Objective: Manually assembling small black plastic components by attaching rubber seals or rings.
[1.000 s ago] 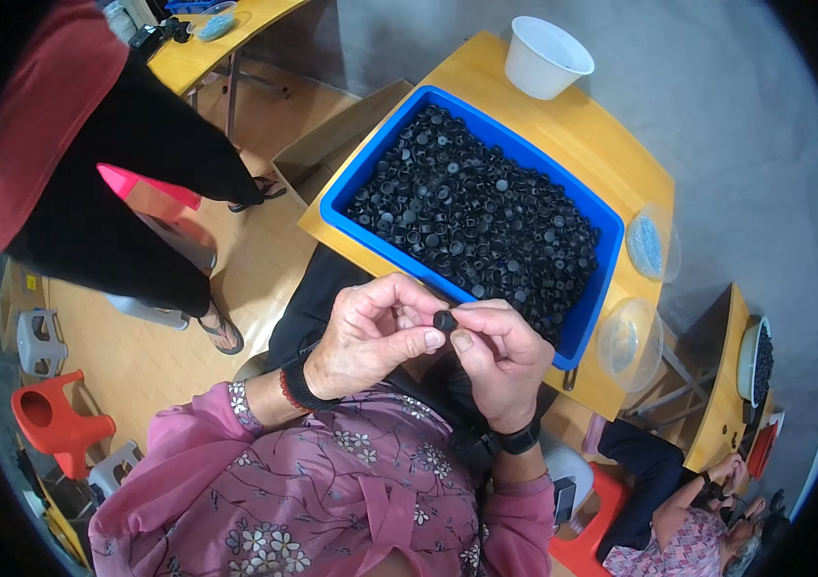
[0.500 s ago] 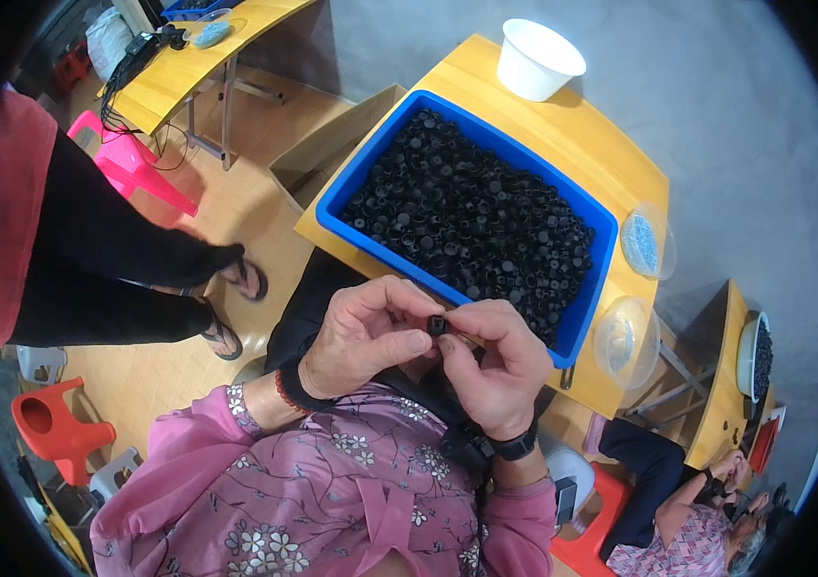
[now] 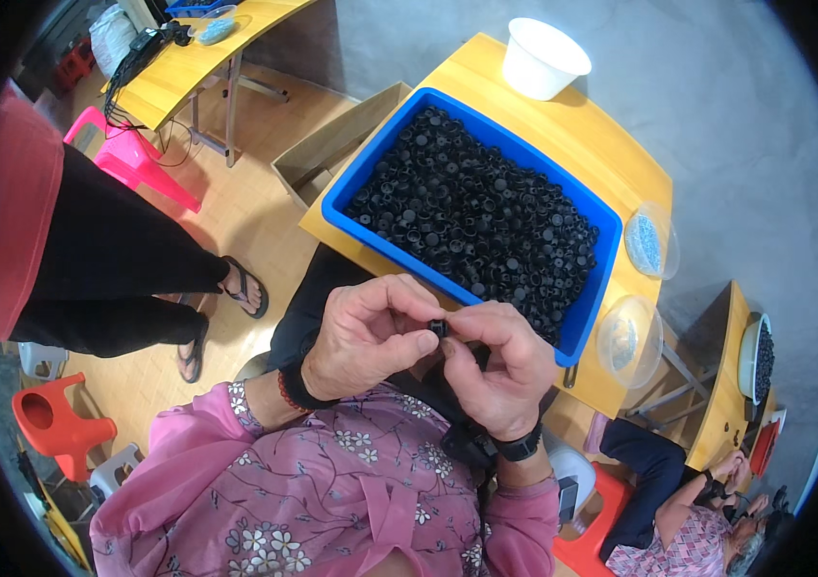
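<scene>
Pinching a small black cap (image 3: 438, 330) between both hands, just in front of the blue bin (image 3: 356, 183).

The left hand (image 3: 366, 335) and the right hand (image 3: 491, 365) meet at their fingertips, both closed on the small black cap, which sits between thumbs and forefingers just short of the blue bin's near wall. That bin rests on a yellow table (image 3: 611, 163) and is filled with many black caps (image 3: 476, 216). Beyond the bin's far end stands a white cup (image 3: 544, 58); past its right side lie two clear round lids (image 3: 642, 288). To the left of the bin a person in black trousers and sandals (image 3: 130, 269) stands on the wooden floor, near a pink stool (image 3: 130, 159).
</scene>
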Available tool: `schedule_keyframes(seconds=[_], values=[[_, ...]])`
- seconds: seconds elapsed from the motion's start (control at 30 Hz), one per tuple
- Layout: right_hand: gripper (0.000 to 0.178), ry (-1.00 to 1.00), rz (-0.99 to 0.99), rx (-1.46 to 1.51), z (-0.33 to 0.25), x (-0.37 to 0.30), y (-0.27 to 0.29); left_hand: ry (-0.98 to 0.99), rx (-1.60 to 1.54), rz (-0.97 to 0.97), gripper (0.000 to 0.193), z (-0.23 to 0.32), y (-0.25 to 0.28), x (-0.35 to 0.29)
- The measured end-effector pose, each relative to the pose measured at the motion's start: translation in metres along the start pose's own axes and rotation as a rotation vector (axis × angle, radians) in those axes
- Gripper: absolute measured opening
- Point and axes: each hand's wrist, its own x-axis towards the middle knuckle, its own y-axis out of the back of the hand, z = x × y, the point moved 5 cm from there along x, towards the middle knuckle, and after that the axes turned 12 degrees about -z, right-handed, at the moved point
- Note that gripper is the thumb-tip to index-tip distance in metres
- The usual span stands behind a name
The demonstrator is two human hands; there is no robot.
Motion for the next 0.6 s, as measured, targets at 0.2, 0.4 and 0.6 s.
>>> schedule_keyframes(seconds=[0.2,0.4,0.6], values=[[0.026,-0.096,0.031,0.040,0.010,-0.007,-0.002,-0.097,0.106,0.009,0.018,-0.001,0.001,0.003],[0.024,-0.103,0.055,0.052,0.011,-0.006,-0.003,-0.084,0.121,-0.002,0.030,0.001,0.000,0.001],[0.024,-0.091,0.050,0.060,0.007,-0.002,-0.004,-0.095,0.106,0.013,0.029,0.001,0.003,0.000]])
